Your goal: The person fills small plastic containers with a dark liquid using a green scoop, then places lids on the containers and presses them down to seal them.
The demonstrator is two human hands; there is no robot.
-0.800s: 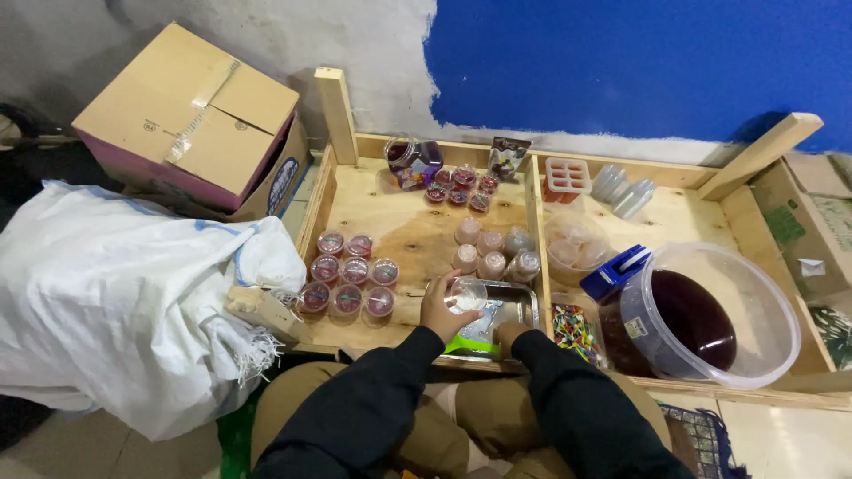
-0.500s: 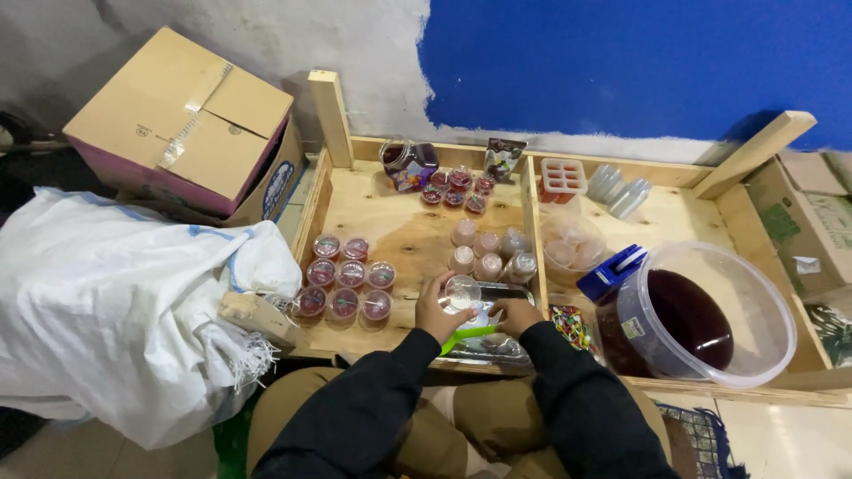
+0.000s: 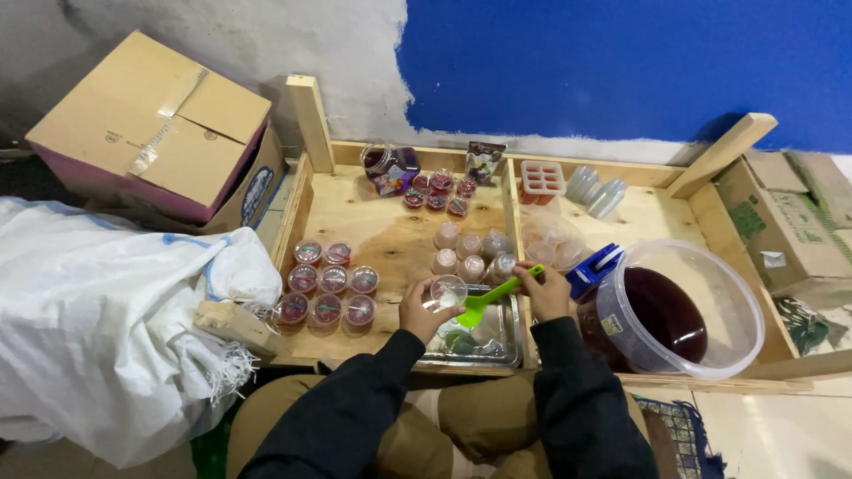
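Two hands are at work over a metal tray at the near edge of the bench. A small clear cup is gripped by the closed left hand, and a green spoon is pinched in the closed right hand, its scoop just beside the cup. The cup looks empty, so filling seems not yet done. Left of the left hand, eight filled cups with dark red contents stand ready; just beyond the hands, six more cups wait. Right of the right hand sits a large clear tub of dark liquid with a small label. Farther off lie a taped brown cardboard box and a white sack.
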